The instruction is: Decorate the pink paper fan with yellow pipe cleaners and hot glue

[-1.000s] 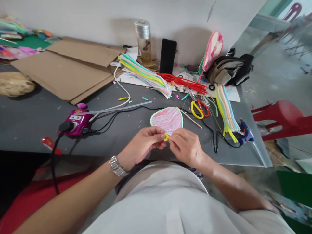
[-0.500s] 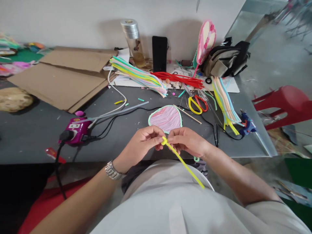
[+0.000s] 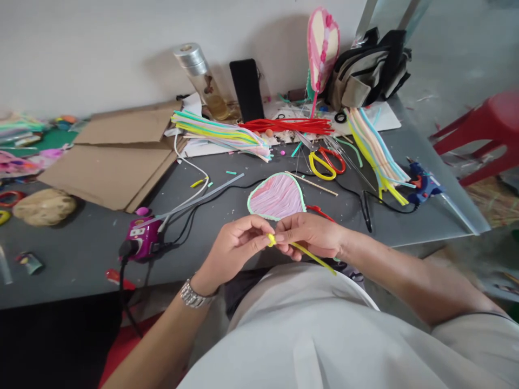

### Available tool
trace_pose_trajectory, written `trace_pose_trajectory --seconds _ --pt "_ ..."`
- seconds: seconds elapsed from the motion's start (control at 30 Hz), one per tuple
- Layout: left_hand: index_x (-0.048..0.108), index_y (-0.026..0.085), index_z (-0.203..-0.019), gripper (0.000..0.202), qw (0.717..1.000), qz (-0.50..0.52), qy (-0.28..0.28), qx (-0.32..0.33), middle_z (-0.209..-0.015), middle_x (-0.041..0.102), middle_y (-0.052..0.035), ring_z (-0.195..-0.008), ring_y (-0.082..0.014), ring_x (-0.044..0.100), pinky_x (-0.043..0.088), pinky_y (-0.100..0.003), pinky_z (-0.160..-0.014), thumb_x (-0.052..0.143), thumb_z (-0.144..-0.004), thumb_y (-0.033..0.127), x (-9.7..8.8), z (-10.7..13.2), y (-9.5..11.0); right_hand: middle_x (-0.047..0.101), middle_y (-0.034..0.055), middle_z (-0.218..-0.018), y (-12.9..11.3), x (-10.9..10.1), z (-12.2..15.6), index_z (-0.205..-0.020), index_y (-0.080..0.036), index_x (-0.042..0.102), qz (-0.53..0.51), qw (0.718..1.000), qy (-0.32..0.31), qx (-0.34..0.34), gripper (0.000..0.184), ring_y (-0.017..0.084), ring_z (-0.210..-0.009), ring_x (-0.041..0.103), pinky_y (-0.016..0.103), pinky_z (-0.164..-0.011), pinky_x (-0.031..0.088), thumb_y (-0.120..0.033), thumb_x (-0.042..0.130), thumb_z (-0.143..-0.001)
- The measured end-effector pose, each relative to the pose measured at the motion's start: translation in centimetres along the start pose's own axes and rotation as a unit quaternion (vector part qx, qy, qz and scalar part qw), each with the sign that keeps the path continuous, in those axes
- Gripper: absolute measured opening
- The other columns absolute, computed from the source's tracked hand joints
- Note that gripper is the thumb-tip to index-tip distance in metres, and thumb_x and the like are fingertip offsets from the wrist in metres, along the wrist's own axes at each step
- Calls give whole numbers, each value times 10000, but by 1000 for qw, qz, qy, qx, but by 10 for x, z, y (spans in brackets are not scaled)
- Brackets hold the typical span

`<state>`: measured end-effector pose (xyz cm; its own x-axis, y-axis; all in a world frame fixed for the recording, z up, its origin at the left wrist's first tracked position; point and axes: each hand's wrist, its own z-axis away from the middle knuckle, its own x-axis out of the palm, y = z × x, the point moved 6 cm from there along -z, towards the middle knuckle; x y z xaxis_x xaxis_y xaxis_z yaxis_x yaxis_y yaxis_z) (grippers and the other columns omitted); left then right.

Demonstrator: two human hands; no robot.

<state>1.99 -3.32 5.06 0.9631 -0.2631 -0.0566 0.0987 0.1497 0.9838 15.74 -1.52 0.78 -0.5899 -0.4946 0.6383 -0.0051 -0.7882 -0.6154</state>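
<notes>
The person's left hand and right hand were close together above the gray table. The fingers of both hands were bent in, and they pinched a yellow fuzzy stick near its small curled end. The rest of the stick was straight and had not been bent. Just past the hands lay a pink heart shape. Its green edge was on as far as I could see, but the hands hid the tip. The yellow stick did not seem to touch it. A pink heart on a stick stood by the wall. Piles of colored fuzzy sticks lay at the back, with scissors nearby.
</notes>
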Motion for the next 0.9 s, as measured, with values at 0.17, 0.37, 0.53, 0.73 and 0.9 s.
trace_pose_trajectory --seconds 0.17,0.37,0.53,0.73,0.9 --pt "720 173 -885 129 999 46 12 -18 -836 716 -24 -757 -138 676 550 -239 -722 812 -841 252 3 3 -12 600 -35 -571 0 -1 1 -663 -137 640 12 1000 13 -18 399 46 -486 477 138 -389 298 -384 952 -625" --pt "733 177 -828 170 991 131 -10 6 -755 686 0 -640 -120 638 530 -242 -640 844 -831 306 2 -1 -29 601 -27 -579 -3 6 6 -697 -130 657 -6 1000 -20 -6 311 50 -494 468 145 -390 275 -312 901 -633" --pt "767 183 -791 86 991 115 -36 52 -751 683 -10 -700 -117 622 495 -227 -671 828 -843 215 -1 -3 -21 618 -16 -602 -3 9 7 -708 -130 652 -8 999 -33 6 320 44 -480 448 146 -374 246 -346 883 -657" --pt "799 202 -813 40 991 100 -49 70 -756 692 -9 -697 -111 625 484 -210 -654 829 -836 187 -4 -5 -16 595 -29 -592 -2 11 6 -688 -122 640 3 999 -43 -1 443 30 -466 418 152 -378 220 -437 944 -619" --pt "787 199 -850 47 994 89 -21 59 -780 709 -10 -714 -106 644 513 -195 -671 823 -852 229 -4 -6 -20 570 -42 -560 -2 10 3 -676 -128 629 0 1000 -28 1 438 28 -454 387 161 -392 199 -401 955 -570"
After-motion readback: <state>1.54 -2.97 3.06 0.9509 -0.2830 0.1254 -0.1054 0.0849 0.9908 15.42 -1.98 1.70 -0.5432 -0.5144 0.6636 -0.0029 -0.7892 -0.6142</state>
